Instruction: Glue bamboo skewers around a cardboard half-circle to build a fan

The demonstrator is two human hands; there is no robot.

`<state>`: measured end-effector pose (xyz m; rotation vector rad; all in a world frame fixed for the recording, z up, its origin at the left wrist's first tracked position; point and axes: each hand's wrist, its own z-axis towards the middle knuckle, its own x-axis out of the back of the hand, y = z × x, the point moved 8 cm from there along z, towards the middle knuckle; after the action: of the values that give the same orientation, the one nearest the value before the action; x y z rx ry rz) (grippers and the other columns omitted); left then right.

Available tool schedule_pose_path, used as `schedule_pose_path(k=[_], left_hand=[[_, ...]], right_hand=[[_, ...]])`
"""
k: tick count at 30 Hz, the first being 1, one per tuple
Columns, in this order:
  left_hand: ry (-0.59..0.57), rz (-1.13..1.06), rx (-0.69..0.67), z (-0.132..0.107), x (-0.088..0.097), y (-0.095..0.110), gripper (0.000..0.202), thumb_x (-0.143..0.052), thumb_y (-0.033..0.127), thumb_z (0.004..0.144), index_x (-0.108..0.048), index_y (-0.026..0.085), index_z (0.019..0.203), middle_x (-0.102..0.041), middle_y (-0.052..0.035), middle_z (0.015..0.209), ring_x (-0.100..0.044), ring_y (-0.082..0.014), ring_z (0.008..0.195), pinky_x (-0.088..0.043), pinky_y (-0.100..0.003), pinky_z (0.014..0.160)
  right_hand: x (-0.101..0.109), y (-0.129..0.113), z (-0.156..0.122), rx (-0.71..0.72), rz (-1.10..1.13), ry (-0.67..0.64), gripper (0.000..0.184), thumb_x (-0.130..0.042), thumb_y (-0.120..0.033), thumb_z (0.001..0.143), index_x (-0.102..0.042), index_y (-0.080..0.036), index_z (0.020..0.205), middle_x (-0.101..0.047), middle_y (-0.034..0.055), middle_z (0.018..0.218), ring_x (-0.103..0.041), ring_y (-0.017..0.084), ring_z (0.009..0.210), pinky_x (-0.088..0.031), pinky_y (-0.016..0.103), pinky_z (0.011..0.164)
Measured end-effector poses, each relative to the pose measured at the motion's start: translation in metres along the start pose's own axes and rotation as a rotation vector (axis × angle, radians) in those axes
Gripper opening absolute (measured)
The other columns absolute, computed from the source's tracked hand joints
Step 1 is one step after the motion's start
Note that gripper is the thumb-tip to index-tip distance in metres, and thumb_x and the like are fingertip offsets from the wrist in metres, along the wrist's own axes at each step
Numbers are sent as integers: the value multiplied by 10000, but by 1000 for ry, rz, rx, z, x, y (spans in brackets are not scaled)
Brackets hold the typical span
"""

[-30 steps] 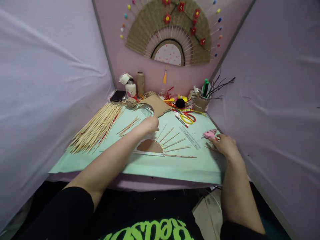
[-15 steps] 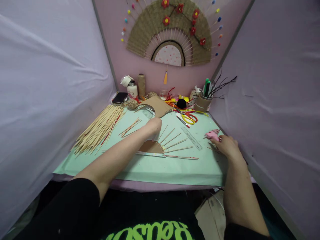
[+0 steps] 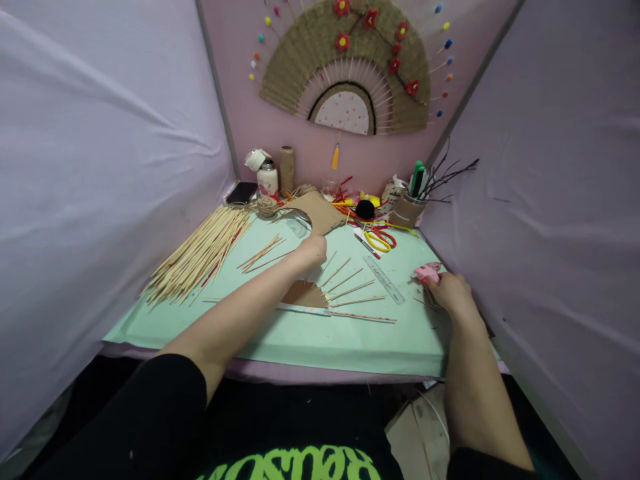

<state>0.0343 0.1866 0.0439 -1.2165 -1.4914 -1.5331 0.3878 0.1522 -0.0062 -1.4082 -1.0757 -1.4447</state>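
Note:
My left hand (image 3: 311, 253) rests with curled fingers at the top of a brown cardboard half-disc (image 3: 303, 295). Thin wooden sticks (image 3: 350, 288) fan out from that disc on the mint-green mat (image 3: 310, 333). What the left fingers hold, if anything, is hidden. My right hand (image 3: 450, 293) lies at the mat's right edge, its fingers closed around the pink glue gun (image 3: 426, 272).
A big pile of bamboo skewers (image 3: 200, 257) covers the left of the mat, with a few loose ones (image 3: 260, 253) nearby. A clear ruler (image 3: 383, 279), yellow scissors (image 3: 377, 240), brown card (image 3: 315, 210), twine, a bottle and a pen cup (image 3: 406, 208) crowd the back. Fabric walls close both sides.
The view drifted slightly. My left hand stayed at the top of the half-disc. My right hand edged up to the pink glue gun.

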Motion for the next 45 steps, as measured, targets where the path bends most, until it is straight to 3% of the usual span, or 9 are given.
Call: schedule_pose_path(k=[4, 6, 10, 13, 15, 20, 26, 33, 45], left_hand=[[83, -59, 36, -11, 25, -18, 408, -630, 134, 710, -717, 152, 1108, -737, -122, 1087, -678, -261, 1017, -510, -295, 857], [131, -127, 52, -18, 31, -30, 411, -589, 165, 745, -704, 161, 1140, -746, -81, 990, -684, -219, 920, -511, -278, 807], [302, -705, 64, -38, 33, -57, 375, -596, 204, 713, -693, 143, 1070, -687, -12, 738, -617, -148, 674, -473, -240, 636], [400, -983, 80, -56, 27, -70, 340, -592, 214, 679, -674, 144, 1002, -630, 21, 665, -561, -115, 614, -435, -216, 588], [458, -1095, 85, -65, 24, -76, 337, -592, 226, 663, -663, 145, 983, -607, 32, 649, -530, -102, 584, -409, -210, 559], [562, -1222, 89, -72, 21, -91, 322, -588, 241, 650, -638, 143, 952, -548, 56, 604, -473, -85, 532, -369, -208, 520], [601, -1223, 76, -69, 20, -99, 299, -579, 245, 679, -623, 159, 962, -551, 53, 621, -487, -91, 546, -383, -215, 536], [639, -1275, 74, -70, 20, -100, 290, -580, 196, 662, -607, 156, 949, -511, 74, 573, -454, -85, 507, -338, -214, 504], [638, -1272, 65, -68, 16, -103, 297, -589, 205, 656, -628, 156, 946, -515, 72, 566, -459, -89, 512, -339, -222, 513]], right_hand=[[25, 3, -12, 16, 73, 99, 507, -398, -405, 925, -700, -52, 1128, -676, 270, 1054, -641, 353, 1017, -484, 414, 843], [39, 2, -20, 53, 194, 119, 498, -384, -436, 916, -712, -89, 1055, -692, 237, 976, -651, 330, 914, -491, 407, 790], [58, -9, -41, 70, 675, 36, 472, -396, -535, 888, -681, -165, 962, -699, 152, 893, -634, 246, 723, -507, 357, 660], [66, -42, -65, 147, 1073, -109, 482, -501, -615, 835, -672, -198, 1003, -702, 136, 1064, -649, 224, 804, -533, 320, 663], [69, -74, -84, 243, 1164, -233, 520, -547, -664, 811, -687, -207, 1015, -700, 123, 1102, -645, 212, 836, -531, 300, 657], [72, -146, -124, 441, 1004, -441, 560, -516, -709, 834, -687, -188, 945, -703, 89, 983, -571, 136, 667, -467, 254, 572], [70, -191, -138, 603, 864, -444, 522, -427, -634, 897, -671, -174, 924, -697, 79, 909, -584, 168, 726, -454, 269, 618], [64, -205, -143, 671, 769, -373, 492, -378, -566, 939, -675, -176, 908, -691, 64, 848, -612, 201, 791, -461, 301, 750], [64, -208, -140, 645, 716, -347, 442, -364, -508, 947, -665, -190, 894, -671, 52, 803, -600, 212, 781, -448, 314, 750]])
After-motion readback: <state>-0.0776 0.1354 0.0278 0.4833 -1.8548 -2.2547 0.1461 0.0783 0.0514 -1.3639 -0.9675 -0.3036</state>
